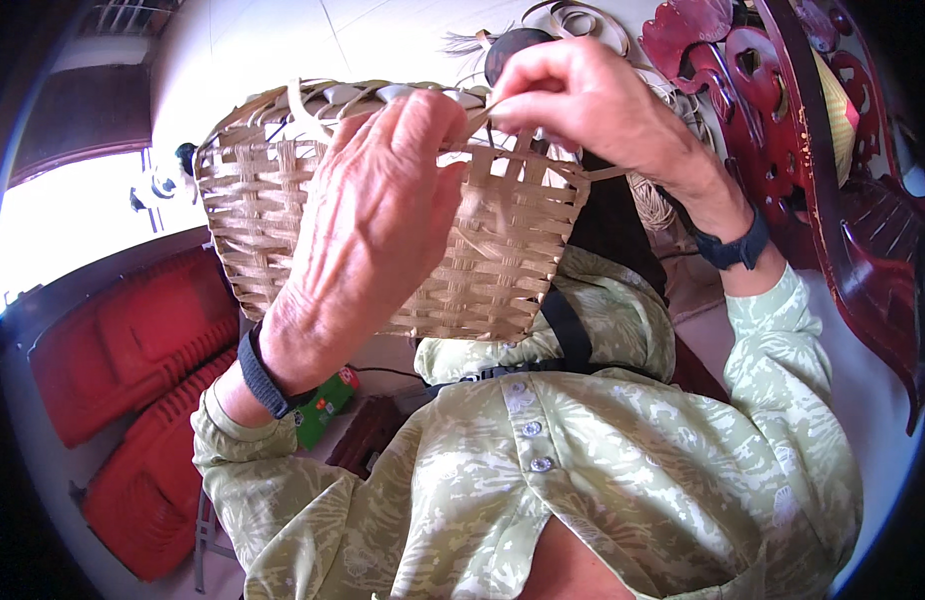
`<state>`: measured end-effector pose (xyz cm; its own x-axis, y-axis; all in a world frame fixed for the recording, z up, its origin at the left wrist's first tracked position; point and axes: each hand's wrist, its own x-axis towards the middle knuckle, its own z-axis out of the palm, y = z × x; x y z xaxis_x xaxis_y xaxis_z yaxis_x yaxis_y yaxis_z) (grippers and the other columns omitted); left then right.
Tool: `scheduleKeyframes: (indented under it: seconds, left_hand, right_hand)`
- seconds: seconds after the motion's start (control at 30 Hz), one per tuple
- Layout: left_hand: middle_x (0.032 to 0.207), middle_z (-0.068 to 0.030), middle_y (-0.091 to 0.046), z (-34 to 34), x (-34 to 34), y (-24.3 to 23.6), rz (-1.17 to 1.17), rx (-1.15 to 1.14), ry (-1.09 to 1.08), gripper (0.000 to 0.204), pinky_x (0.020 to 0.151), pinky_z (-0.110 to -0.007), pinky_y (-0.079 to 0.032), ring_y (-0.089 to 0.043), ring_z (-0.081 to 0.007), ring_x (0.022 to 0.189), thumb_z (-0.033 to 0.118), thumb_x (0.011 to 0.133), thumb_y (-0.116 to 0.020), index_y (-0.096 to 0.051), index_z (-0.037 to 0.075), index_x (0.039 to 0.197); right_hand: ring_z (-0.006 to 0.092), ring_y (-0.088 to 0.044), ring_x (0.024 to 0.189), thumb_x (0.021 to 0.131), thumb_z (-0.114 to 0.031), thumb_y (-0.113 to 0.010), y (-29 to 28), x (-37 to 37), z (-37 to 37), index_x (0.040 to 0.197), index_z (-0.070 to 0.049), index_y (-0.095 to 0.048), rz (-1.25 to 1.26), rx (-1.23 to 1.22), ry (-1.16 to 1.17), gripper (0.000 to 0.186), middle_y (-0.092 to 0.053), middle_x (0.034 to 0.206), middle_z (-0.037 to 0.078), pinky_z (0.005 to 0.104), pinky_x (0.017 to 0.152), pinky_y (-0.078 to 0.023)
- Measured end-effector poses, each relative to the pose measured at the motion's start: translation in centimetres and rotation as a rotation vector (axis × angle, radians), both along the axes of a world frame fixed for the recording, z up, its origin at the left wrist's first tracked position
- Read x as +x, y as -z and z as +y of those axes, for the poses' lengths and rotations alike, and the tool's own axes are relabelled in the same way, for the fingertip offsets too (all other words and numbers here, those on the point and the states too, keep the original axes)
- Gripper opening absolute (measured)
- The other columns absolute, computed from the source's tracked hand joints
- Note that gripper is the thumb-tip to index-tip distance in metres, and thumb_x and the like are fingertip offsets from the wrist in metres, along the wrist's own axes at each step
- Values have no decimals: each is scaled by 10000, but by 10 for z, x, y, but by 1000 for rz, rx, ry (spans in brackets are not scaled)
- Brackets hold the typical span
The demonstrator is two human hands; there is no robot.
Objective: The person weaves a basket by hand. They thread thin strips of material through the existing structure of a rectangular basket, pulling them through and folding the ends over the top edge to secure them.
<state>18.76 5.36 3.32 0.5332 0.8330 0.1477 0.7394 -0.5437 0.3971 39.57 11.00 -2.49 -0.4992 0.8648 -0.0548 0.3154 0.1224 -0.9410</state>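
Note:
A tan woven basket rests on my lap, its rim toward the far side. My left hand lies over the near wall, with fingers bent and closed at the rim; the fingertips are partly hidden. At the rim's right part, my right hand pinches a thin flat weaving strip between thumb and forefinger. Along the far rim, strips wrap over the edge, and a loose strip loop stands up left of my left hand. Another strip end sticks out at the basket's right corner.
Carved dark red wooden furniture stands at the right. Red plastic pieces lie at the left, near a green box. Beyond the basket are coiled strips on the pale floor and a bundle of cord.

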Motion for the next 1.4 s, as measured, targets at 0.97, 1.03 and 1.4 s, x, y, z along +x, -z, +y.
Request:
scheduleKeyframes:
  seconds: [0.97,1.03,1.4]
  left_hand:
    - [977,-66,-550,-53,10,-1,58,142,-117,147,843,-395,-390,-557,-217,870,7,764,-641,-593,29,901]
    - [966,-90,-622,-68,15,11,21,83,-196,205,766,-357,-453,-600,-254,861,-59,729,-665,-559,30,881]
    - [942,-34,-601,-72,29,36,-1400,-457,-351,169,853,-264,-481,-589,-115,915,-89,834,-674,-574,19,916]
  right_hand:
    - [64,-583,690,788,-246,-841,9,16,-47,1274,7,-516,148,-69,102,637,-646,752,36,240,611,-479]
    - [44,-568,673,840,-247,-797,3,12,-51,1161,-1,-597,221,-217,167,451,-634,720,14,233,595,-468]
    - [17,-507,622,920,-195,-638,-1,10,-53,778,-36,-612,152,-187,175,215,-570,640,-40,215,570,-416]
